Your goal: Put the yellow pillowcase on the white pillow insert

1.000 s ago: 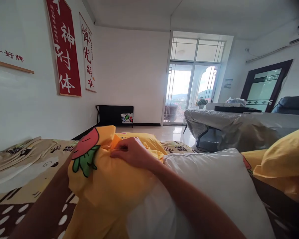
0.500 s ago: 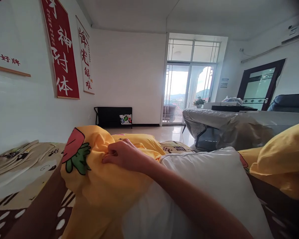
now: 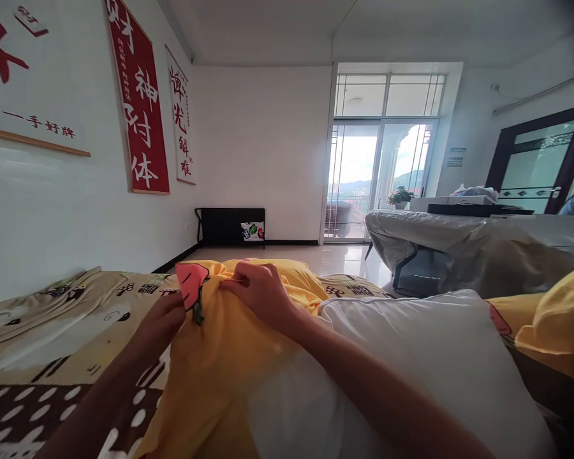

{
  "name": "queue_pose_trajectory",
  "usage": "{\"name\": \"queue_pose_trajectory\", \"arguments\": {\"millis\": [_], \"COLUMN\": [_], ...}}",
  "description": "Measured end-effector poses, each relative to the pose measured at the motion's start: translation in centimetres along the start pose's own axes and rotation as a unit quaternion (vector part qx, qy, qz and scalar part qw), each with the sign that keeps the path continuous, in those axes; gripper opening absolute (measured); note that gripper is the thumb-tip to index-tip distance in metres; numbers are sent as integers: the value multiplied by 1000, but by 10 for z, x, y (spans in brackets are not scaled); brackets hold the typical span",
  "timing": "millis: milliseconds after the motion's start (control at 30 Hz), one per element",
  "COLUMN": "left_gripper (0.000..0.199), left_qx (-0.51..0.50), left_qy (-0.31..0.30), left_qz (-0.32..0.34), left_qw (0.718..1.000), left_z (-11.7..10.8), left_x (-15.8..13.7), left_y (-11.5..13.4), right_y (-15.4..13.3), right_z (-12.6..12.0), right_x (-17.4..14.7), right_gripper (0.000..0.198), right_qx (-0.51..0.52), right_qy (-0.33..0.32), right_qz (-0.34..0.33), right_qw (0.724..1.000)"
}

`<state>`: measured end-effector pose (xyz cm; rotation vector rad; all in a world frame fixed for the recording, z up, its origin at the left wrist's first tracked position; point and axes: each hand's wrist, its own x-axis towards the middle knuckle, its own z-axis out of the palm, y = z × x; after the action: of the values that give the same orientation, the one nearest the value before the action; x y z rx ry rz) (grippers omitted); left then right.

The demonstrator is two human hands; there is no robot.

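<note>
A yellow pillowcase (image 3: 215, 363) with a pink-and-green printed motif is bunched up before me. It covers one end of a white pillow (image 3: 425, 344), whose other end lies bare to the right. My right hand (image 3: 263, 290) pinches a fold of the case near its top, thumb against fingers. On the far left edge of the case, my left hand (image 3: 169, 312) grips the cloth by the pink print; its fingertips are hidden behind the fabric.
Beneath lies a beige-and-brown patterned blanket (image 3: 76, 338). More yellow bedding (image 3: 562, 319) lies at the right, and another yellow piece (image 3: 291, 271) sits behind my hands. Farther off stand a plastic-covered table (image 3: 411, 223), a low black stand (image 3: 220, 226) and a glass door (image 3: 354, 178).
My left hand has come into sight beside the case, where cloth covered it before. The puffed left corner has sunk and narrowed. The view has turned slightly left.
</note>
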<state>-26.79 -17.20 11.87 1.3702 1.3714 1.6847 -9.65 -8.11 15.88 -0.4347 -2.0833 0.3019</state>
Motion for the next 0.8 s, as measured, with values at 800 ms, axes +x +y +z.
{"name": "queue_pose_trajectory", "arguments": {"millis": [800], "left_gripper": [41], "left_qx": [-99], "left_qy": [19], "left_qz": [61], "left_qw": [993], "left_z": [-3], "left_x": [-4], "left_y": [-7], "right_y": [47], "right_z": [-23], "right_x": [12], "right_gripper": [38], "right_qx": [197], "right_qy": [-111], "right_qz": [125], "right_qw": [966]}}
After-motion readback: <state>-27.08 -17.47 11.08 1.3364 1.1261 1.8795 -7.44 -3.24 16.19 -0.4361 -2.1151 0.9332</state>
